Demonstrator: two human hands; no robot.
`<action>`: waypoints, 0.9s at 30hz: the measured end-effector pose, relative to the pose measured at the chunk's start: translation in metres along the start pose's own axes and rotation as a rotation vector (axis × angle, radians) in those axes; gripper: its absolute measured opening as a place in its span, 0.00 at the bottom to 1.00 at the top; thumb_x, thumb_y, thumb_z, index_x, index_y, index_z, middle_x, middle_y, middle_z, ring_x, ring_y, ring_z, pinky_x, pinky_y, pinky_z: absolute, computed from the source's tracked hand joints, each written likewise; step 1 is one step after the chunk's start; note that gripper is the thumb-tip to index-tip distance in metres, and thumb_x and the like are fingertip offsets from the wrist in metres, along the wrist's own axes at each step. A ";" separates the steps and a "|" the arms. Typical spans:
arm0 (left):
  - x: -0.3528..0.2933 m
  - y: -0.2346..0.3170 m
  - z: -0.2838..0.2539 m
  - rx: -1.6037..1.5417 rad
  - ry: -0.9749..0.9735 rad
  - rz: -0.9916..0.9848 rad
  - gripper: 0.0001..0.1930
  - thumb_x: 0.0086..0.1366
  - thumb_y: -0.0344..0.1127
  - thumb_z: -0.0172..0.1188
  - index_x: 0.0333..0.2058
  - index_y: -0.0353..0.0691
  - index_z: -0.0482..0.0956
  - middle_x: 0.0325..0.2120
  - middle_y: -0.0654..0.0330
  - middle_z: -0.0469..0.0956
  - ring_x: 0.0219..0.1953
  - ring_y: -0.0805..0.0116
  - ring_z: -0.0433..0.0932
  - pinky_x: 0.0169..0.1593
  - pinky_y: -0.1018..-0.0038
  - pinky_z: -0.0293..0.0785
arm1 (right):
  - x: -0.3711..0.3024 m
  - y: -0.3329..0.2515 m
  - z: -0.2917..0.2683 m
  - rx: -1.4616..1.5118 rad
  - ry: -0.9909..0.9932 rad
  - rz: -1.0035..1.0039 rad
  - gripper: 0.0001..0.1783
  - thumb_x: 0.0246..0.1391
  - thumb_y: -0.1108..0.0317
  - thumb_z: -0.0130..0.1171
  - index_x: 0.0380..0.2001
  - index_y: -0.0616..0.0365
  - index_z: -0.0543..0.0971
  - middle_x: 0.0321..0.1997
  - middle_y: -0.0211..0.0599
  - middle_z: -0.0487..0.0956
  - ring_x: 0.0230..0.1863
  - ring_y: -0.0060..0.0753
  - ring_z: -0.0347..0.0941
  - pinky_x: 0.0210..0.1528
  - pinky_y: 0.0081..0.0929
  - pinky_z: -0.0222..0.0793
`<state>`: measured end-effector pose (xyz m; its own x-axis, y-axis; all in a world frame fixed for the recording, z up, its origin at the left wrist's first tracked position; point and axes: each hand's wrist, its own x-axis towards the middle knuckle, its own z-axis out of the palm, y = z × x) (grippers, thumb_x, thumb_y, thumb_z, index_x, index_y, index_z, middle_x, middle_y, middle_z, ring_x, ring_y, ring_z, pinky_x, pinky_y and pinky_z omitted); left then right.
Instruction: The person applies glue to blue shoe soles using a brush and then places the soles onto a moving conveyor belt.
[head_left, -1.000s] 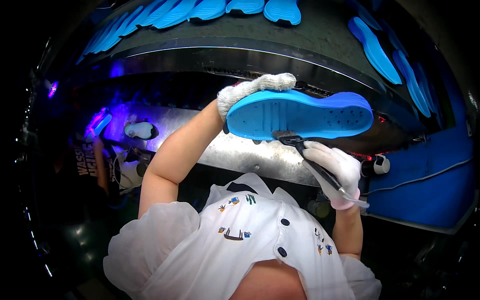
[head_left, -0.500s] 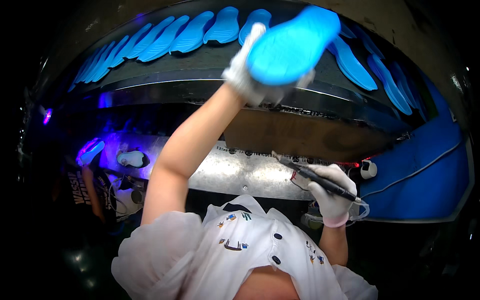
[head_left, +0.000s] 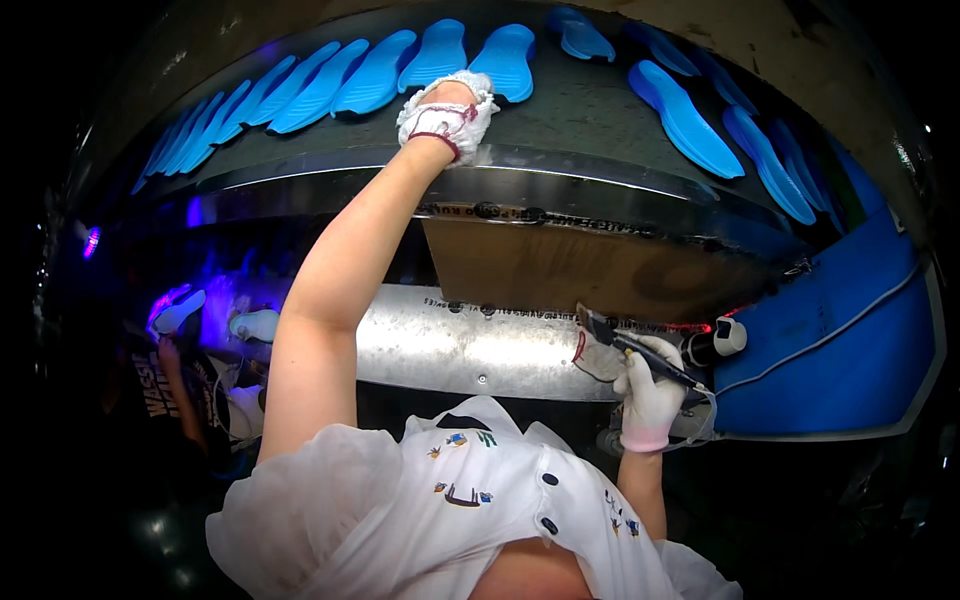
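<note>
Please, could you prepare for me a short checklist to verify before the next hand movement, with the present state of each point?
1. White-gloved right hand grips the black-handled brush: ok.
2. Brush is away from the blue foot-shaped soles on the dark conveyor belt: ok.
3. Left hand in white knitted glove is withdrawn from above the belt: not ok, it reaches over the near edge.
4. Left fingers are free of any sole: cannot tell, the glove hides them.
5. Brush is clear of the grey, red-edged piece: cannot tell, they overlap in this view.
</note>
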<state>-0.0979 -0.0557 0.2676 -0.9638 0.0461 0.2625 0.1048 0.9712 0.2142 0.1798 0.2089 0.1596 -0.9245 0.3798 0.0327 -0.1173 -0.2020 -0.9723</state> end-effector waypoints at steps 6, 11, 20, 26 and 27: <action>-0.082 -0.047 0.000 -0.524 0.352 0.262 0.07 0.54 0.28 0.67 0.34 0.40 0.82 0.63 0.44 0.66 0.58 0.51 0.75 0.59 0.64 0.73 | 0.015 0.011 0.002 0.104 0.171 0.038 0.11 0.58 0.79 0.58 0.44 0.68 0.77 0.30 0.34 0.78 0.20 0.18 0.71 0.22 0.15 0.66; -0.178 -0.043 -0.016 -2.178 0.184 -0.178 0.33 0.70 0.60 0.50 0.58 0.36 0.71 0.62 0.42 0.68 0.61 0.43 0.72 0.57 0.53 0.78 | 0.022 0.015 -0.007 0.303 0.268 0.111 0.09 0.60 0.74 0.59 0.43 0.64 0.78 0.30 0.29 0.77 0.22 0.14 0.70 0.18 0.13 0.64; -0.170 -0.003 0.024 -2.498 -0.480 -0.140 0.55 0.60 0.82 0.42 0.62 0.30 0.65 0.47 0.36 0.77 0.38 0.50 0.82 0.41 0.55 0.85 | 0.022 -0.006 0.041 0.321 -0.016 0.128 0.10 0.60 0.73 0.58 0.44 0.62 0.78 0.29 0.28 0.77 0.20 0.12 0.68 0.18 0.11 0.62; -0.211 0.020 0.033 -2.441 -0.369 -0.184 0.56 0.56 0.85 0.42 0.66 0.39 0.63 0.55 0.44 0.74 0.50 0.51 0.80 0.47 0.54 0.83 | 0.056 -0.033 0.155 -0.362 -0.070 -0.639 0.09 0.51 0.74 0.69 0.37 0.62 0.83 0.29 0.30 0.82 0.27 0.19 0.75 0.29 0.22 0.72; -0.215 0.024 0.033 -2.452 -0.229 -0.415 0.53 0.57 0.83 0.45 0.62 0.38 0.67 0.49 0.48 0.78 0.45 0.56 0.83 0.48 0.59 0.84 | 0.050 -0.033 0.166 -0.395 -0.126 -0.852 0.10 0.50 0.74 0.70 0.37 0.61 0.83 0.30 0.33 0.83 0.27 0.23 0.78 0.31 0.24 0.74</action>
<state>0.1034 -0.0348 0.1855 -0.9803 0.1851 -0.0695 -0.1969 -0.8811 0.4299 0.0774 0.0840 0.2314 -0.6195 0.1535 0.7698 -0.6607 0.4276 -0.6170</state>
